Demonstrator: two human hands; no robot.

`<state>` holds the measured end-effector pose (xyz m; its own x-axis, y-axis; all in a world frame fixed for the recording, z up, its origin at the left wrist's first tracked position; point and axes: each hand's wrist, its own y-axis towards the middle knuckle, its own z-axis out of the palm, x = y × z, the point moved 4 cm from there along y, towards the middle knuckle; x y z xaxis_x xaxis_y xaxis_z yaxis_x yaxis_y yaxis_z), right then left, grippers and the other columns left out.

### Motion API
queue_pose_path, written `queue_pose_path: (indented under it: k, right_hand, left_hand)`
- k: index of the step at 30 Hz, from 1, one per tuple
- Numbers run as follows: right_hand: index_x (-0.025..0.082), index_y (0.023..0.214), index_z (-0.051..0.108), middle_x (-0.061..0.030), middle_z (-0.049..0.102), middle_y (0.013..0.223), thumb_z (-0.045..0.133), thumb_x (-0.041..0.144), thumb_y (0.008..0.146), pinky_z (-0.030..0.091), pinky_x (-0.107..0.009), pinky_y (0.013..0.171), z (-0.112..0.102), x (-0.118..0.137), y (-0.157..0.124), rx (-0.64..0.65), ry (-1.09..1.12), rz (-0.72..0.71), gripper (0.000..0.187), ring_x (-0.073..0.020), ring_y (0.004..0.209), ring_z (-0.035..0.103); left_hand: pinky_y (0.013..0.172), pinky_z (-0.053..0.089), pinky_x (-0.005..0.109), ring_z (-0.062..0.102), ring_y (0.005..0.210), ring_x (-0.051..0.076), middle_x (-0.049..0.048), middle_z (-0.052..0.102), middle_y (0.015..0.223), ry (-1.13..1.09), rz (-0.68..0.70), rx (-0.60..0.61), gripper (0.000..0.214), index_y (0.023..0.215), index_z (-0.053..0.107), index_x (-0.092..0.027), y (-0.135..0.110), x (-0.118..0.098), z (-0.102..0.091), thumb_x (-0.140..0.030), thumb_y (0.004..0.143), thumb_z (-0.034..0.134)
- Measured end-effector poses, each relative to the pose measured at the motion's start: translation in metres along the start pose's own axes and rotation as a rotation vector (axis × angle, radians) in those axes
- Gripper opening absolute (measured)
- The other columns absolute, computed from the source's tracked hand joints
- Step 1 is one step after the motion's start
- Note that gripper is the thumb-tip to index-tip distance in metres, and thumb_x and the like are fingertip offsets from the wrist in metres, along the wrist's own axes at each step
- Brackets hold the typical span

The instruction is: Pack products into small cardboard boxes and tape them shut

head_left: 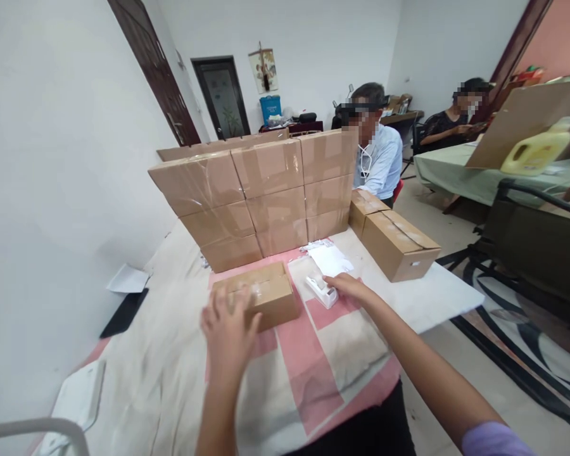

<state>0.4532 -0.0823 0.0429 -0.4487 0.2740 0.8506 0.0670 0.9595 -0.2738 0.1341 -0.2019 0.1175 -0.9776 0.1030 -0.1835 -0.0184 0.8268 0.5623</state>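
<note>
While spreading left hand wide over carton below frame centre, rests right hand with unclear grip at tape dispenser, apparently taping, next needing a pull.

Home, seemingly: wall hanging, green-clothed table.

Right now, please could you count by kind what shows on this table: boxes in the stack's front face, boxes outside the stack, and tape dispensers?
Front-face boxes: 9
Outside boxes: 3
Tape dispenser: 1
Total: 13
</note>
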Motion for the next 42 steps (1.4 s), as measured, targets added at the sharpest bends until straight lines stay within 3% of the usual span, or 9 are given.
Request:
queue_pose_path:
  k: [3, 5, 8, 12, 17, 23, 29, 35, 42]
  right_hand:
    - [0.018, 0.057, 0.061, -0.0053, 0.061, 0.058, 0.074, 0.050, 0.078, 0.037, -0.030, 0.062, -0.005, 0.004, 0.003, -0.028, -0.034, -0.007, 0.041, -0.0200, 0.064, 0.057]
    - [0.018, 0.054, 0.059, -0.0045, 0.060, 0.057, 0.072, 0.047, 0.079, 0.035, -0.030, 0.060, -0.006, 0.006, 0.001, -0.020, -0.036, -0.029, 0.041, -0.0192, 0.062, 0.055]
    - [0.017, 0.056, 0.060, -0.0015, 0.057, 0.054, 0.065, 0.040, 0.084, 0.034, -0.028, 0.058, -0.006, 0.005, -0.006, -0.002, -0.014, -0.067, 0.037, -0.0166, 0.059, 0.051]
    - [0.017, 0.060, 0.061, 0.0016, 0.058, 0.057, 0.058, 0.032, 0.086, 0.036, -0.025, 0.060, -0.002, 0.000, -0.013, 0.024, 0.049, -0.137, 0.030, -0.0138, 0.061, 0.050]
    - [0.015, 0.069, 0.065, 0.0005, 0.062, 0.061, 0.056, 0.036, 0.092, 0.042, -0.025, 0.062, 0.010, -0.007, -0.008, 0.075, 0.121, -0.112, 0.033, -0.0133, 0.060, 0.053]
    - [0.016, 0.075, 0.064, 0.0034, 0.061, 0.062, 0.062, 0.047, 0.097, 0.047, -0.026, 0.060, 0.024, -0.005, 0.001, 0.087, 0.099, -0.001, 0.039, -0.0109, 0.054, 0.055]
    - [0.016, 0.064, 0.068, -0.0015, 0.064, 0.061, 0.059, 0.024, 0.086, 0.045, -0.027, 0.068, 0.010, 0.008, -0.022, -0.094, 0.072, -0.134, 0.025, -0.0160, 0.066, 0.060]
    - [0.018, 0.057, 0.059, -0.0009, 0.058, 0.057, 0.048, 0.024, 0.085, 0.038, -0.028, 0.062, 0.014, -0.029, -0.062, -0.199, -0.019, -0.108, 0.031, -0.0164, 0.060, 0.054]
    - [0.020, 0.059, 0.053, -0.0037, 0.062, 0.066, 0.054, 0.022, 0.089, 0.034, -0.027, 0.065, 0.027, -0.045, -0.055, -0.325, -0.199, -0.088, 0.029, -0.0180, 0.069, 0.055]
  left_hand:
    - [0.115, 0.040, 0.057, 0.049, 0.137, 0.036, 0.0156, 0.055, 0.145, -0.357, 0.271, -0.148, 0.043, 0.136, 0.062, -0.026, -0.017, -0.077, 0.028, -0.036, 0.094, 0.062]
    - [0.112, 0.045, 0.052, 0.055, 0.132, 0.033, 0.0134, 0.060, 0.141, -0.529, 0.410, -0.022, 0.041, 0.135, 0.062, -0.028, -0.016, -0.122, 0.061, -0.035, 0.095, 0.059]
    - [0.120, 0.040, 0.054, 0.047, 0.144, 0.033, 0.0151, 0.055, 0.150, -0.602, 0.370, 0.209, 0.052, 0.147, 0.051, -0.019, 0.005, -0.153, 0.112, -0.035, 0.097, 0.054]
    - [0.119, 0.035, 0.063, 0.040, 0.148, 0.039, 0.0210, 0.049, 0.155, -0.597, 0.266, 0.268, 0.052, 0.146, 0.051, -0.012, 0.032, -0.145, 0.154, -0.035, 0.100, 0.047]
    - [0.119, 0.037, 0.055, 0.042, 0.147, 0.035, 0.0199, 0.047, 0.157, -0.633, 0.258, 0.224, 0.067, 0.152, 0.042, -0.014, 0.030, -0.131, 0.172, -0.046, 0.095, 0.056]
    - [0.117, 0.037, 0.059, 0.037, 0.149, 0.040, 0.0213, 0.031, 0.166, -0.598, 0.209, 0.237, 0.094, 0.157, 0.032, -0.018, 0.023, -0.132, 0.181, -0.043, 0.078, 0.075]
    - [0.117, 0.035, 0.059, 0.034, 0.149, 0.043, 0.0244, 0.027, 0.165, -0.610, 0.171, 0.217, 0.110, 0.160, 0.022, -0.016, 0.024, -0.131, 0.186, -0.037, 0.068, 0.080]
    - [0.119, 0.034, 0.057, 0.034, 0.150, 0.042, 0.0226, 0.028, 0.165, -0.643, 0.129, 0.210, 0.112, 0.160, 0.020, -0.019, 0.025, -0.133, 0.179, -0.039, 0.068, 0.081]
    - [0.124, 0.029, 0.054, 0.028, 0.153, 0.041, 0.0224, 0.022, 0.167, -0.670, 0.110, 0.295, 0.115, 0.160, 0.020, -0.016, 0.024, -0.129, 0.177, -0.041, 0.067, 0.083]
